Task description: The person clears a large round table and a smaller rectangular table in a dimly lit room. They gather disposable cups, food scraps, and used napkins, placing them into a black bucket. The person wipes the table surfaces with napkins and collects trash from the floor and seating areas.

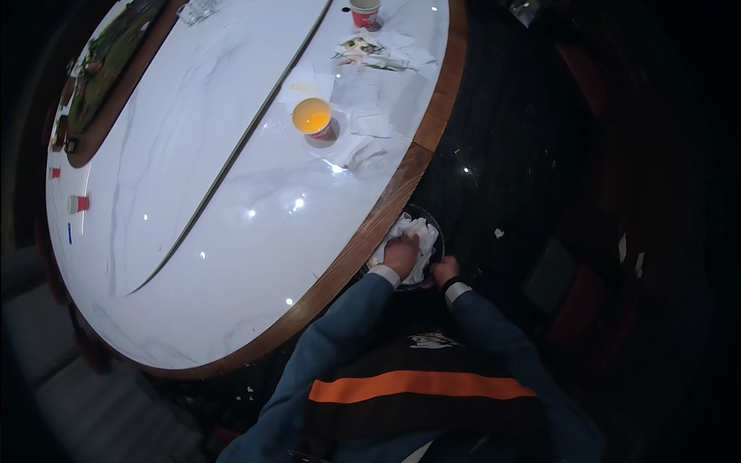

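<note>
Beside the table's wooden edge is a dark round bin (441, 234) holding crumpled white tissues (425, 230). My left hand (402, 254) reaches into it from above and rests on the tissues. Its fingertips are partly sunk among them, so whether it grips any cannot be told. At the bin's near right side, my right hand (444, 269) is curled on the rim, a dark band around its wrist. The table edge hides the left part of the bin.
The white marble-patterned table (231, 312) has a curved wooden edge (370, 231). On it stand a paper cup of orange drink (312, 118), another paper cup (365, 13), used napkins (365, 151) and food scraps (362, 46). White scraps (499, 233) lie on the dark floor near a red chair (573, 304).
</note>
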Tool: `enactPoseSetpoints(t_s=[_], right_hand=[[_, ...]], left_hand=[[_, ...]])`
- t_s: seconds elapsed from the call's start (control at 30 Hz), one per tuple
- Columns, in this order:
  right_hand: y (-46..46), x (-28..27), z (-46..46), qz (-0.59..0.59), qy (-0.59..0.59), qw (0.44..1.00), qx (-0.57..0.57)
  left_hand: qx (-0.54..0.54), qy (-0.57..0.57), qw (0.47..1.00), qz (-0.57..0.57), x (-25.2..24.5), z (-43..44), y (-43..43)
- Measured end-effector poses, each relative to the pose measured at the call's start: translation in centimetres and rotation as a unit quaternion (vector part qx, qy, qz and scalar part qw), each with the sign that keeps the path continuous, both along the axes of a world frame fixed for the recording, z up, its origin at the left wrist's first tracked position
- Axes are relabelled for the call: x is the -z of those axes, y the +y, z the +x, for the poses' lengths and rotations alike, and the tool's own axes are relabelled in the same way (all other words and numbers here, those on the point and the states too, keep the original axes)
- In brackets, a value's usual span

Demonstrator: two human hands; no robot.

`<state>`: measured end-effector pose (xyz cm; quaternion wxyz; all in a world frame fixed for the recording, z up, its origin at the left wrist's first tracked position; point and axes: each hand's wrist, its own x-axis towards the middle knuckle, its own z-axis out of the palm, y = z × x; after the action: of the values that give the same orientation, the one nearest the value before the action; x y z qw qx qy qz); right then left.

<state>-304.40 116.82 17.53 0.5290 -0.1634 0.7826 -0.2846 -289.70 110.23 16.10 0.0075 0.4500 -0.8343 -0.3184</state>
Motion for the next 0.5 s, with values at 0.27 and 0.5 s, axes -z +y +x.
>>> enactPoseSetpoints(t_s=[0.27,0.5], right_hand=[[4.5,3.8,-2.1,0.125,0.343,0.710,-0.601],[5.7,1.7,1.2,0.057,0.057,0.995,0.052]], left_hand=[[0.027,0.061,0.989,-0.131,-3.0,8.4,6.6],[0.124,0.059,0.990,0.016,-3.9,3.9,0.8]])
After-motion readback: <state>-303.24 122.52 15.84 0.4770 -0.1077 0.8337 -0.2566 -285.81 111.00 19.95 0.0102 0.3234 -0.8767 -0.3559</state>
